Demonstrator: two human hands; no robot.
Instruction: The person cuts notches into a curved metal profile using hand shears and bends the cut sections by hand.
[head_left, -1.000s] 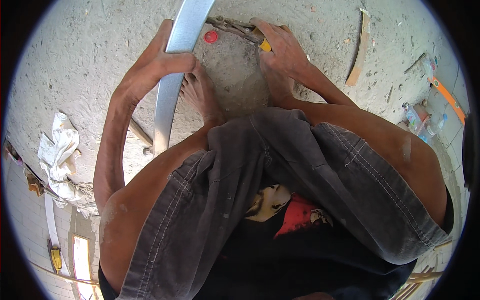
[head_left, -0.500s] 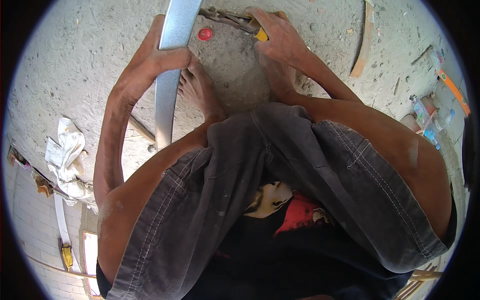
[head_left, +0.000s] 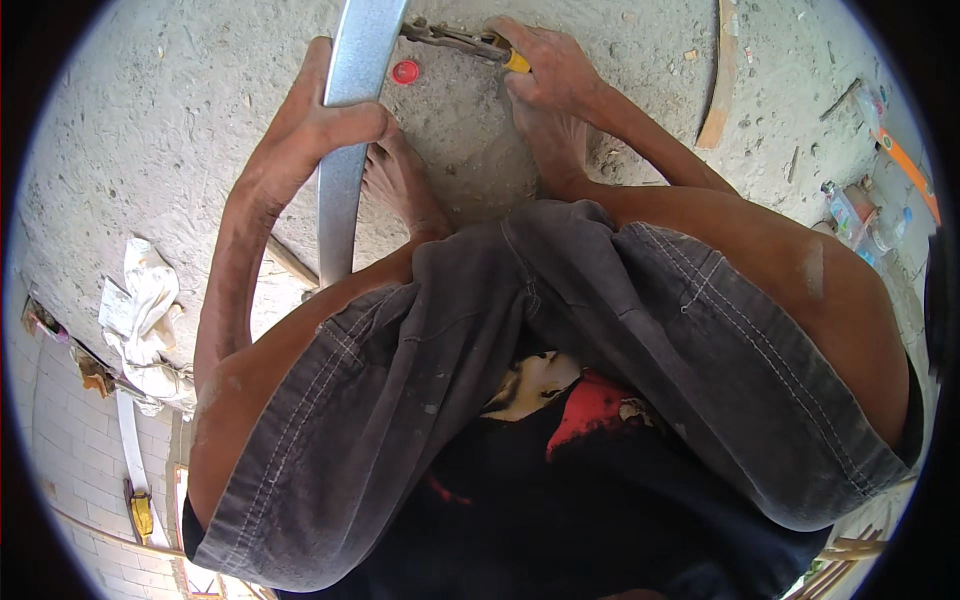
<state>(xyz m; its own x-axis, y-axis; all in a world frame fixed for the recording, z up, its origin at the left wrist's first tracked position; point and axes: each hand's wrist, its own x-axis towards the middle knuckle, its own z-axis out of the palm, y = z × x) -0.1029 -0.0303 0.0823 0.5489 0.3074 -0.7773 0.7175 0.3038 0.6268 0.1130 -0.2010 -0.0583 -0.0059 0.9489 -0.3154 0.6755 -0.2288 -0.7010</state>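
Observation:
A long galvanized metal channel [head_left: 355, 120] stands between my left forearm and my left foot, its upper end running out of the picture. My left hand [head_left: 330, 115] is closed round it, thumb across the near face. In my right hand [head_left: 550, 70] is a pair of tin snips [head_left: 455, 40] with yellow grips, fingers wrapped on the handles. The dark jaws of the snips point left and reach the right edge of the channel; whether they bite into it is hidden.
A red bottle cap [head_left: 405, 72] lies on the dusty ground between my feet. A wooden strip [head_left: 720, 85] is at the upper right, near an orange level [head_left: 905, 170] and plastic bottles [head_left: 850, 215]. White cloth [head_left: 150, 320] and a yellow tape measure [head_left: 142, 515] are on the left.
The view has shifted slightly. My right hand and the snips have moved a little left, and the channel a little right; both grips stay the same.

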